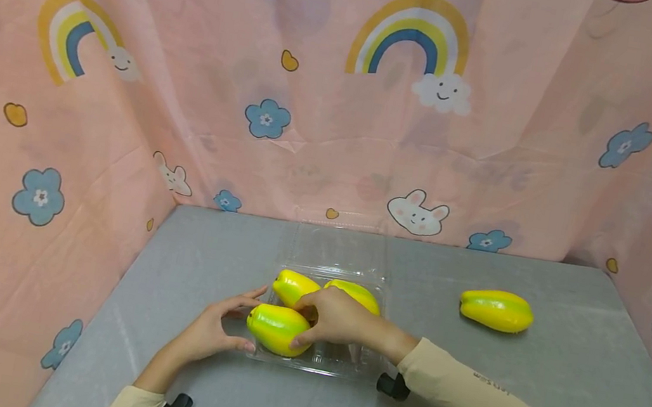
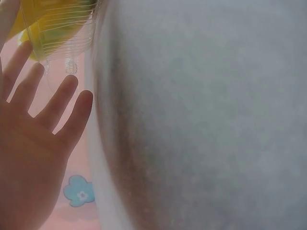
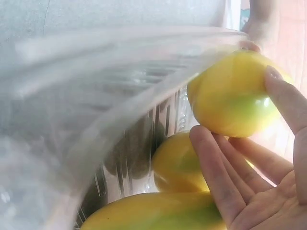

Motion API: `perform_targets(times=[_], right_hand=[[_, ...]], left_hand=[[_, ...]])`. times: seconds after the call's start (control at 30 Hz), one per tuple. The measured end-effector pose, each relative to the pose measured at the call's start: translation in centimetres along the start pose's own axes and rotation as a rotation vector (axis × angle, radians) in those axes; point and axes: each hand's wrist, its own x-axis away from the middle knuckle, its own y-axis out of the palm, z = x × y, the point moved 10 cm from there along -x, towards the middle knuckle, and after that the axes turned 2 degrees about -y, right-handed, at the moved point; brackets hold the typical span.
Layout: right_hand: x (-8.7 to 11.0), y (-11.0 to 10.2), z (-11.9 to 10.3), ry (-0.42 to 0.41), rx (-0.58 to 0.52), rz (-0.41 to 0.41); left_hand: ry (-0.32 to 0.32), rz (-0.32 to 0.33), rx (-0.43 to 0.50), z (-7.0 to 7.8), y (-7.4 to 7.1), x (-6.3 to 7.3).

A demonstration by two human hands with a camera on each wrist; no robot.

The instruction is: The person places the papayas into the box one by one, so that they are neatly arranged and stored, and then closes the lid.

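Fingers of the right hand (image 1: 337, 315) pinch the front papaya (image 1: 275, 329), long axis running left-right, at the clear container's (image 1: 331, 373) near-left corner. The left hand (image 1: 208, 328), fingers spread, flanks its left end.

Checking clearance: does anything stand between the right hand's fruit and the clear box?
Nothing visible: the lid is folded back behind the box, the left hand is beside the held fruit, and the space beneath is hidden.

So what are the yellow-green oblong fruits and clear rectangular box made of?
Yellow-green oblong fruits: glossy, perhaps moulded plastic or coated foam, given smooth skins and bright highlights. Clear rectangular box: shiny, probably thin plastic, being see-through with ribbed walls.
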Motion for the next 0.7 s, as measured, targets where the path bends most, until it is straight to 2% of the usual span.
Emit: perform_targets(times=[0.43, 0.7], right_hand=[[0.38, 0.29, 0.17, 0.036, 0.033, 0.007], [0.53, 0.51, 0.17, 0.038, -0.002, -0.006]], left_hand=[[-0.004, -0.008, 0.001, 0.02, 0.07, 0.03], [-0.008, -0.011, -0.003, -0.27, 0.06, 0.03]])
